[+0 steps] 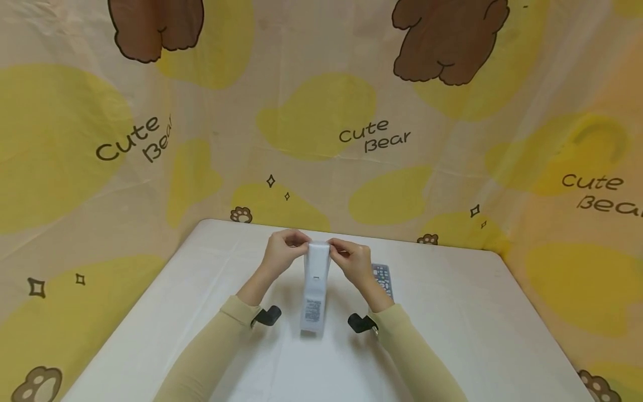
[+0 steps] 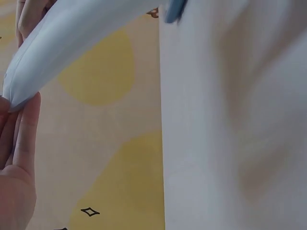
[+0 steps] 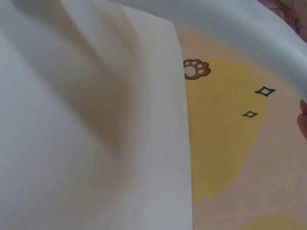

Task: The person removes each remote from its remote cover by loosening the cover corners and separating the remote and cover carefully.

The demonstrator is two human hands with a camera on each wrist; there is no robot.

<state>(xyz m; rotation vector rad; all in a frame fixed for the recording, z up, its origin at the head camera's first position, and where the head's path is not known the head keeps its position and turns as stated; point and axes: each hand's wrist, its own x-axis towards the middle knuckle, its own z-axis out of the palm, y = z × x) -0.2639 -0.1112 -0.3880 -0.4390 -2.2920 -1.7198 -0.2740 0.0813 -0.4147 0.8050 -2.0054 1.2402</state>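
Note:
A long, smooth white device (image 1: pixel 316 268) with a small slot and a printed grey label (image 1: pixel 313 311) on its near part is held up over the table between both hands. My left hand (image 1: pixel 283 252) pinches the left side of its far end with fingertips and thumb. On the opposite side, my right hand (image 1: pixel 355 261) pinches the same end. In the left wrist view the device's curved body (image 2: pixel 62 48) runs up from the left fingers (image 2: pixel 29 129). The right wrist view shows its pale side (image 3: pixel 225 28) across the top, with little of the right hand visible.
A grey keypad device (image 1: pixel 383 277) with several buttons lies on the white table (image 1: pixel 452 318), partly hidden behind the right wrist. Patterned cloth walls (image 1: pixel 311 117) stand behind and beside the table. Black mounts (image 1: pixel 268 316) sit at both wrists.

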